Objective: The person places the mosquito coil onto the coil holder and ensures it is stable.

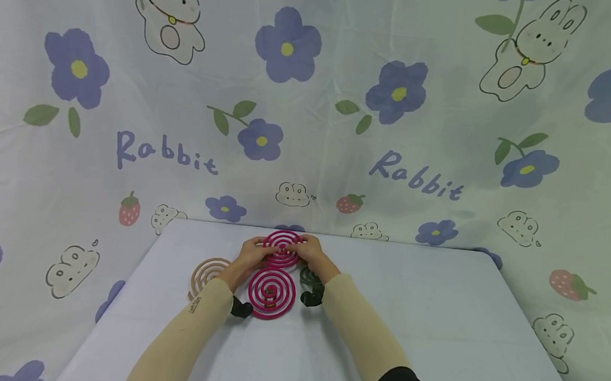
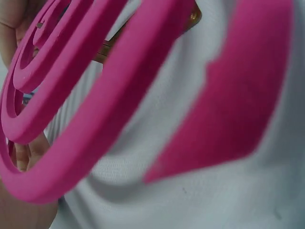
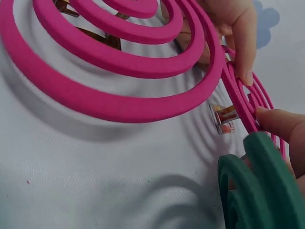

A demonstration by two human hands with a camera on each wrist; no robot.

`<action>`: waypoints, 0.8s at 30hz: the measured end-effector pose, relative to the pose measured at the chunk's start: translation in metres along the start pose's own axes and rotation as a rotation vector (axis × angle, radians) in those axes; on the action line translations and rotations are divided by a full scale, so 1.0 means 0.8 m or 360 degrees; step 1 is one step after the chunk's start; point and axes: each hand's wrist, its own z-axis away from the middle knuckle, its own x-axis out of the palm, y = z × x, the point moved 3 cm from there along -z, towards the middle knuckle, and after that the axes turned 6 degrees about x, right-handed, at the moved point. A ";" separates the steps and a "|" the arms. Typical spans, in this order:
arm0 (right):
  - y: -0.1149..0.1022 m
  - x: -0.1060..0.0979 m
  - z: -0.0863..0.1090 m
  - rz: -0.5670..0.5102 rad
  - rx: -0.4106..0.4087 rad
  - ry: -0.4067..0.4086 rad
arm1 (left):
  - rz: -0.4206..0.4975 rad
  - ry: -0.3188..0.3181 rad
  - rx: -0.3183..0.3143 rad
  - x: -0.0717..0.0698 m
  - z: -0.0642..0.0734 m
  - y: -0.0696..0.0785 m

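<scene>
Both hands are at a pink mosquito coil at the far side of the table. In the right wrist view it stands steeply tilted near a small shiny metal stand; whether they touch, I cannot tell. My left hand pinches the coil from the left, and my right hand pinches it from the right with the thumb near its centre. Nearer lies a second pink coil, raised over the cloth with gold-coloured metal beneath it.
A brown coil lies on the left, partly behind the left forearm. By the right wrist is a dark green coil, partly hidden in the head view. A white cloth covers the table; a printed curtain hangs behind.
</scene>
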 end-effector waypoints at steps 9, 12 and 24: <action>-0.001 0.000 0.000 0.0004 0.0003 -0.0014 | 0.0013 -0.0002 0.0009 -0.001 -0.001 -0.004; -0.001 0.001 0.000 0.0008 0.0000 -0.0026 | 0.0012 0.0003 0.0005 -0.003 -0.001 -0.003; -0.005 0.003 0.003 -0.0014 -0.0012 -0.0080 | 0.0038 0.0000 0.0050 -0.006 0.006 -0.001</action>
